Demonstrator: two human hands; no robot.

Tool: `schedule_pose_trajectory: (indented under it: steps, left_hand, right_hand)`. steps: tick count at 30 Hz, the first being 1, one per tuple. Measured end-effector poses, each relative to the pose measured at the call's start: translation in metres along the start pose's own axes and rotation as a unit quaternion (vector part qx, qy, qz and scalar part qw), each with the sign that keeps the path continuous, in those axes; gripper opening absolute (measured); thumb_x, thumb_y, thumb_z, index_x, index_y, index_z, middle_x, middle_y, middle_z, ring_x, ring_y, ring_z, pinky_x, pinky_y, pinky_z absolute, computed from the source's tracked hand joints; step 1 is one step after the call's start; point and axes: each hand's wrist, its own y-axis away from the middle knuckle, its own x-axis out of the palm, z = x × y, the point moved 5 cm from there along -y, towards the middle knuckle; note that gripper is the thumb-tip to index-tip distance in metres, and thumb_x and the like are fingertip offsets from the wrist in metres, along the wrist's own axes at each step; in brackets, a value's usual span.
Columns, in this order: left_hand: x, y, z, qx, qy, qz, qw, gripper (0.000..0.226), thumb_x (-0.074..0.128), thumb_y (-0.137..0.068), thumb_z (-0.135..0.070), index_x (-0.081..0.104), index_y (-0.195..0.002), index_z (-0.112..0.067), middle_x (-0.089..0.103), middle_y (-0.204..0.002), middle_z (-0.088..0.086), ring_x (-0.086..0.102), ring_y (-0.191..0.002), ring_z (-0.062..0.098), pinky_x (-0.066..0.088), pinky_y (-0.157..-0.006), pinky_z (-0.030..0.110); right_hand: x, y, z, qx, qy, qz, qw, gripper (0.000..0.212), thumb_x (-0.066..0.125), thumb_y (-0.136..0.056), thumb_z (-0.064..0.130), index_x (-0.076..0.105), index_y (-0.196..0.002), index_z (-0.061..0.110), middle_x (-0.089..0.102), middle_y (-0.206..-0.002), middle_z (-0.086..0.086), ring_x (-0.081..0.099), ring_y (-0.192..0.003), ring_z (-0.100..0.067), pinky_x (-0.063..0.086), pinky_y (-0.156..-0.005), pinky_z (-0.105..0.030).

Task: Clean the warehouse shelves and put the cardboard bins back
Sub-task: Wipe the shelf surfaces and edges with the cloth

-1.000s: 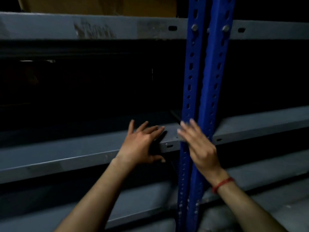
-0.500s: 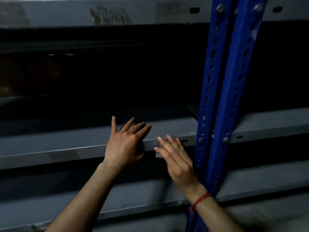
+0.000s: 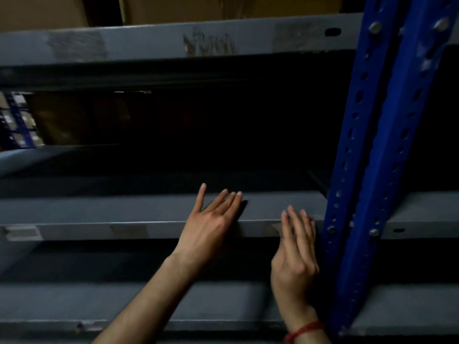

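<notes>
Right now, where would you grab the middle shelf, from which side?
Probably the front lip of the middle shelf, from the front, left of the left hand: fingers over the deck, thumb underneath. The lip is a narrow flat band with a dark gap below; the blue upright blocks the right end.

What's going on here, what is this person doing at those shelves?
A person is working at a grey metal shelf with bare hands. The left hand lies flat on the shelf, fingers straight. The right hand touches the shelf's front edge with straight fingers, beside the blue post. Neither hand holds anything. Cardboard sits on the level above.
</notes>
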Motion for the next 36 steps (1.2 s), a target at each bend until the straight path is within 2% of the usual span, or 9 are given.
schedule_pose_trajectory:
  steps: [4, 7, 10, 16, 19, 25, 30, 32, 36]
  left_hand:
    - [-0.006, 0.044, 0.051, -0.065, -0.017, -0.018, 0.998, 0.096, 0.066, -0.074, -0.058, 0.028, -0.156, -0.025, 0.046, -0.153, 0.004, 0.041, -0.142, 0.029, 0.019, -0.113, 0.071]
    - [-0.012, 0.066, 0.094, -0.148, -0.025, 0.027, 0.988, 0.098, 0.084, -0.072, -0.034, 0.032, -0.155, -0.028, 0.041, -0.156, 0.005, 0.038, -0.143, 0.034, 0.021, -0.114, 0.068]
    - [-0.008, 0.070, 0.097, -0.158, 0.001, 0.028, 0.987, 0.091, 0.087, -0.072, -0.016, 0.041, -0.150, -0.024, 0.046, -0.151, 0.008, 0.048, -0.136, 0.035, 0.039, -0.111, 0.057]
    - [-0.009, 0.070, 0.095, -0.173, -0.003, -0.013, 0.985, 0.085, 0.091, -0.064, -0.015, 0.056, -0.141, -0.020, 0.059, -0.140, 0.010, 0.059, -0.125, 0.033, 0.047, -0.102, 0.052]
    - [-0.011, 0.068, 0.094, -0.176, -0.002, -0.013, 0.984, 0.077, 0.087, -0.066, -0.016, 0.059, -0.138, -0.020, 0.062, -0.137, 0.009, 0.062, -0.122, 0.034, 0.049, -0.100, 0.051]
    - [-0.008, 0.072, 0.099, -0.178, 0.026, 0.008, 0.984, 0.077, 0.084, -0.073, -0.031, 0.054, -0.143, -0.019, 0.053, -0.147, 0.008, 0.051, -0.135, 0.030, 0.039, -0.111, 0.046]
    - [-0.006, 0.072, 0.096, -0.159, 0.014, 0.040, 0.986, 0.079, 0.069, -0.090, -0.034, 0.030, -0.157, -0.019, 0.032, -0.161, 0.010, 0.027, -0.150, 0.028, 0.016, -0.123, 0.041]
    - [-0.004, 0.073, 0.097, -0.145, -0.004, 0.042, 0.988, 0.077, 0.061, -0.096, -0.028, 0.019, -0.159, -0.018, 0.023, -0.164, 0.011, 0.019, -0.152, 0.027, 0.009, -0.124, 0.039]
    - [-0.002, 0.079, 0.097, -0.099, -0.012, 0.027, 0.995, 0.060, 0.044, -0.097, -0.013, 0.029, -0.154, -0.003, 0.034, -0.157, 0.021, 0.029, -0.148, 0.033, 0.020, -0.123, 0.045]
  right_hand:
    - [0.038, 0.019, 0.059, -0.148, -0.093, 0.097, 0.980, 0.035, 0.051, -0.098, -0.005, 0.060, -0.131, 0.001, 0.055, -0.141, -0.012, 0.048, -0.137, -0.023, 0.037, -0.115, -0.044]
    - [0.044, 0.026, 0.074, -0.220, -0.113, 0.149, 0.957, 0.034, 0.050, -0.101, -0.001, 0.059, -0.134, 0.003, 0.052, -0.145, -0.012, 0.045, -0.139, -0.023, 0.038, -0.115, -0.043]
    - [0.020, 0.009, 0.032, -0.157, -0.060, 0.117, 0.979, 0.041, 0.030, -0.104, -0.005, 0.056, -0.135, 0.003, 0.050, -0.145, -0.016, 0.045, -0.138, -0.029, 0.031, -0.119, -0.044]
    - [0.012, -0.002, 0.008, -0.079, -0.009, 0.075, 0.994, 0.053, 0.057, -0.086, -0.023, 0.061, -0.132, 0.004, 0.042, -0.147, -0.029, 0.035, -0.142, -0.043, 0.036, -0.112, -0.059]
    - [0.034, 0.005, 0.040, -0.094, -0.045, 0.061, 0.993, 0.050, 0.053, -0.089, -0.020, 0.062, -0.131, 0.007, 0.049, -0.143, -0.025, 0.042, -0.138, -0.042, 0.038, -0.110, -0.059]
    - [0.093, 0.022, 0.138, -0.164, -0.117, 0.125, 0.971, 0.049, 0.025, -0.105, -0.005, 0.062, -0.134, 0.009, 0.052, -0.143, -0.021, 0.046, -0.136, -0.036, 0.039, -0.112, -0.052]
    - [0.080, 0.025, 0.107, -0.238, -0.069, 0.140, 0.959, 0.047, 0.048, -0.099, -0.002, 0.055, -0.141, 0.017, 0.043, -0.151, -0.018, 0.040, -0.140, -0.037, 0.029, -0.116, -0.057]
    - [0.071, 0.025, 0.092, -0.226, -0.035, 0.134, 0.964, 0.045, 0.045, -0.100, 0.001, 0.054, -0.141, 0.018, 0.040, -0.152, -0.021, 0.037, -0.141, -0.040, 0.023, -0.118, -0.059]
    - [0.074, 0.032, 0.100, -0.179, -0.029, 0.115, 0.977, 0.050, 0.050, -0.092, -0.011, 0.059, -0.135, 0.013, 0.039, -0.150, -0.027, 0.036, -0.142, -0.041, 0.027, -0.118, -0.056]
